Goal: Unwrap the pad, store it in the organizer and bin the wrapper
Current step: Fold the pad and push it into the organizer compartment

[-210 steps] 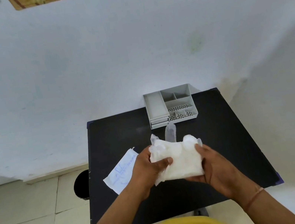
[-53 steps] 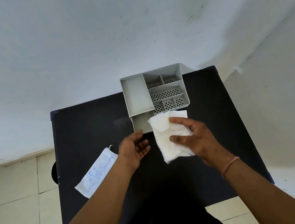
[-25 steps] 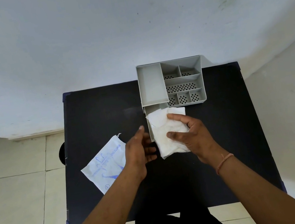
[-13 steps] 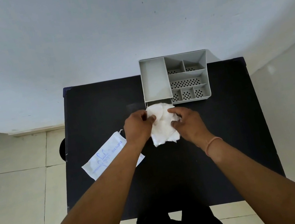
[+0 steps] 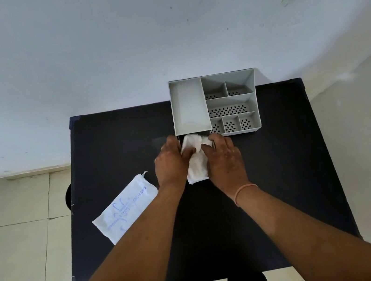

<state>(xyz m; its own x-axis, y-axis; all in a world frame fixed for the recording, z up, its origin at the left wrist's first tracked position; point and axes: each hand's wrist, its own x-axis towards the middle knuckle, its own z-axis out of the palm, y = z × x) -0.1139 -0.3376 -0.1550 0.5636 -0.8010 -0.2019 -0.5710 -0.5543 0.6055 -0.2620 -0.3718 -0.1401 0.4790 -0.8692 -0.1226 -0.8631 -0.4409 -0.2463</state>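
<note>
A white folded pad [image 5: 196, 160] lies at the front of the grey organizer [image 5: 211, 79], its far end inside the pulled-out lower drawer under the long left compartment. My left hand [image 5: 171, 164] presses the pad's left side and my right hand [image 5: 223, 158] presses its right side, fingers curled on its far end. The drawer itself is mostly hidden by the pad and my hands. The white wrapper [image 5: 127, 207] with blue print lies flat on the black table [image 5: 283, 173], left of my left forearm.
The organizer stands at the table's far edge against a white wall, with several perforated small compartments on its right. A dark round object [image 5: 68, 196] sits on the tiled floor beside the table's left edge. My legs show under the near edge.
Both hands have pushed the pad farther toward the organizer, and its far end now sits in the drawer opening. The pad looks more bunched than a second ago. The wrapper has not moved.
</note>
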